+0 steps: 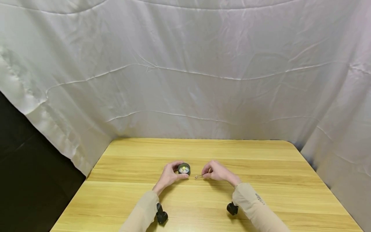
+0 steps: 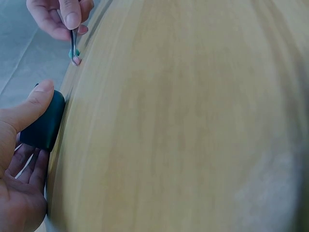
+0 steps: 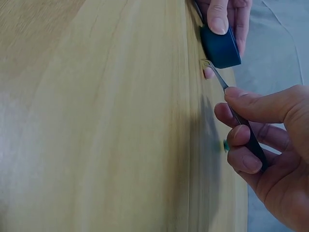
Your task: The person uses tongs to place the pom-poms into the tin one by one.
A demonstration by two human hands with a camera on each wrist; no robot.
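My left hand [image 1: 169,175] grips a small dark round cup [image 3: 221,50] on the table, thumb on the near side and fingers round the far side. In the head view, yellow and pale small pieces [image 1: 184,168] show inside the cup. Just to its right, my right hand [image 1: 218,171] pinches a pair of fine bent-tip tweezers [image 3: 220,79] between thumb and fingers, their tips pointing toward the cup. A small pink piece [image 3: 208,73] lies right by the tips. Partly hidden behind the right fingers is a small green piece [image 3: 226,145].
The wood-grain table [image 1: 130,180] runs out to its rounded far edge. Pale grey cloth [image 1: 185,80] hangs behind it and along the sides, with a black panel [image 1: 29,170] at the left. Black wrist cameras [image 1: 162,217] sit below both sleeves.
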